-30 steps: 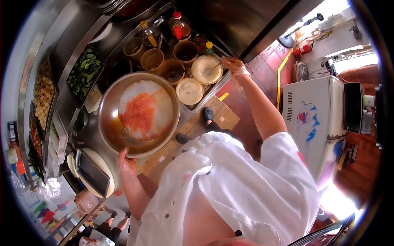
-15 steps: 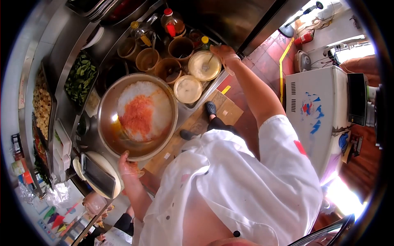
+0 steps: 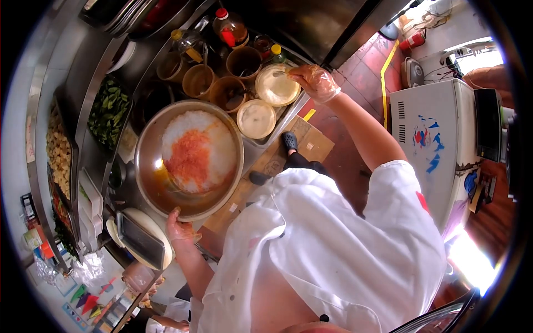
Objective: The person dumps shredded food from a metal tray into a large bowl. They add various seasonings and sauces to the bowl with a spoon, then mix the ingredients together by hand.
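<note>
A large steel bowl (image 3: pixel 149 191) holds a white grainy heap topped with an orange-red mass (image 3: pixel 190 161). At its near rim is my left hand (image 3: pixel 181 226), thumb up against the edge and the other fingers partly hidden. My right hand (image 3: pixel 317 83), in a clear plastic glove, is over the edge of a round tub of pale powder (image 3: pixel 273 91). Its fingertips pinch the handle end of a spoon (image 3: pixel 279 76) standing in that powder. Beside this tub is a second tub of white contents (image 3: pixel 256 119).
Brown tubs (image 3: pixel 198 81) and bottles (image 3: pixel 230 29) stand behind the bowl. Trays of green leaves (image 3: pixel 108 108) and pale cubes (image 3: pixel 58 147) line the left. A black tray (image 3: pixel 140 241) rests on a round lid. Cardboard (image 3: pixel 311 139) covers part of the floor. Another person is partly visible below.
My right hand has turned and moved slightly down and right, its fingers now together at the spoon in the powder tub. My left hand stays at the bowl's rim. The view has shifted slightly.
</note>
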`<state>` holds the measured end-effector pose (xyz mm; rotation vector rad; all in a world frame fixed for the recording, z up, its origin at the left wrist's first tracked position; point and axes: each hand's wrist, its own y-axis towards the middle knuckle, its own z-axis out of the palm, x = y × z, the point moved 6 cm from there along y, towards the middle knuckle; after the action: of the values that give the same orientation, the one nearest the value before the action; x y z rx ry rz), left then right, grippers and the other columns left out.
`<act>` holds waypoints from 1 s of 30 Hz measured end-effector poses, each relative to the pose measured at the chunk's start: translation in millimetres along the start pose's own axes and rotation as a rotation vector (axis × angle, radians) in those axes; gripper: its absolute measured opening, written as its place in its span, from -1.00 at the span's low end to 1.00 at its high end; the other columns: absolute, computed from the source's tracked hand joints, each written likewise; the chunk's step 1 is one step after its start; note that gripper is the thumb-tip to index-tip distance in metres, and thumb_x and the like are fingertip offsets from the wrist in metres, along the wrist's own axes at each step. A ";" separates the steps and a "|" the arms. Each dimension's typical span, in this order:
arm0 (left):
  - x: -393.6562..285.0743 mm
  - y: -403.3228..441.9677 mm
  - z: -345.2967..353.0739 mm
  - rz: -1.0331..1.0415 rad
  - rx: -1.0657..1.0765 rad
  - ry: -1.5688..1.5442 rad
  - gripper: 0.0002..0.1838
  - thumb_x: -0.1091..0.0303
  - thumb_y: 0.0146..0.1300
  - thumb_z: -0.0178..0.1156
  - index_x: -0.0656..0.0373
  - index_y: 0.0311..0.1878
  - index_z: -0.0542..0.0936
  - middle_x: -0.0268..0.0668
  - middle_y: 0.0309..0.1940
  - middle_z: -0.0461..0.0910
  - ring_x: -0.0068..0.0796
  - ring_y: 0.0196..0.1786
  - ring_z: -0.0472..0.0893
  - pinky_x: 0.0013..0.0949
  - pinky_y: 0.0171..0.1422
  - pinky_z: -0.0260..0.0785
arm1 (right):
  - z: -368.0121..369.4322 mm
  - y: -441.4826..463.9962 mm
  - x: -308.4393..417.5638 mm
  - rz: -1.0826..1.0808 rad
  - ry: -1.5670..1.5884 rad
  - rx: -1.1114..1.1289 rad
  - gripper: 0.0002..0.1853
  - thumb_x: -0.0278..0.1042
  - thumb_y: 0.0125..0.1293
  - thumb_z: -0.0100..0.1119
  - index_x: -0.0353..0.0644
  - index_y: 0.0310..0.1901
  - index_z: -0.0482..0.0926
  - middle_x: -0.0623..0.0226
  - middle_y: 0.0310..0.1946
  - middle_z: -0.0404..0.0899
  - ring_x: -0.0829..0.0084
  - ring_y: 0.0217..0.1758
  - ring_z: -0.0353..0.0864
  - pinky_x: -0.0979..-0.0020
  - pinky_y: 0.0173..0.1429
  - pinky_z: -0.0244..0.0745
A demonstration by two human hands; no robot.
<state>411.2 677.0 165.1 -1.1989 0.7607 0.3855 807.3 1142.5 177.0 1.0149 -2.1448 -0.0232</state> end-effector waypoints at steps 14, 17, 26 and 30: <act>-3.3 -10.9 10.6 -0.013 0.012 0.011 -0.58 0.43 0.14 0.29 0.32 0.07 0.48 -0.13 0.06 0.55 -0.15 0.18 0.51 -0.02 0.37 0.37 | 18.8 -19.6 -61.3 0.406 0.356 -0.240 -0.71 -0.24 0.42 0.13 -0.35 -0.18 0.67 -0.04 -0.16 0.68 0.07 -0.21 0.67 0.29 -0.14 0.55; -1.2 -4.5 3.0 -0.009 0.029 -0.017 -0.57 0.42 0.12 0.30 0.31 0.06 0.49 -0.14 0.06 0.55 -0.16 0.17 0.51 0.00 0.37 0.37 | 14.3 -22.1 -62.5 0.375 0.151 -0.290 -0.77 -0.32 0.39 0.18 -0.34 -0.24 0.68 0.02 -0.22 0.71 0.19 -0.30 0.70 0.30 -0.22 0.53; -2.7 -7.0 4.5 0.022 0.008 0.030 -0.80 0.38 0.10 0.30 0.13 -0.18 0.61 -0.36 -0.13 0.64 -0.32 0.05 0.60 -0.14 0.22 0.46 | 77.4 -68.7 -118.4 0.964 0.889 -0.630 -0.80 -0.28 0.41 0.22 -0.25 -0.23 0.66 0.33 -0.51 0.60 0.48 -0.51 0.50 0.46 -0.45 0.36; 0.6 0.4 -5.4 0.018 0.018 0.038 -0.76 0.34 0.12 0.30 0.13 -0.13 0.59 -0.34 -0.07 0.61 -0.30 0.13 0.56 -0.09 0.30 0.39 | 54.8 -69.6 -119.7 1.016 0.995 -0.726 -0.83 -0.28 0.46 0.18 -0.19 -0.23 0.61 0.37 -0.51 0.58 0.57 -0.58 0.43 0.56 -0.52 0.33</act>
<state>409.6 672.0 163.5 -1.1860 0.8063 0.3712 866.6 1159.6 41.5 -0.4842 -1.2913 0.1494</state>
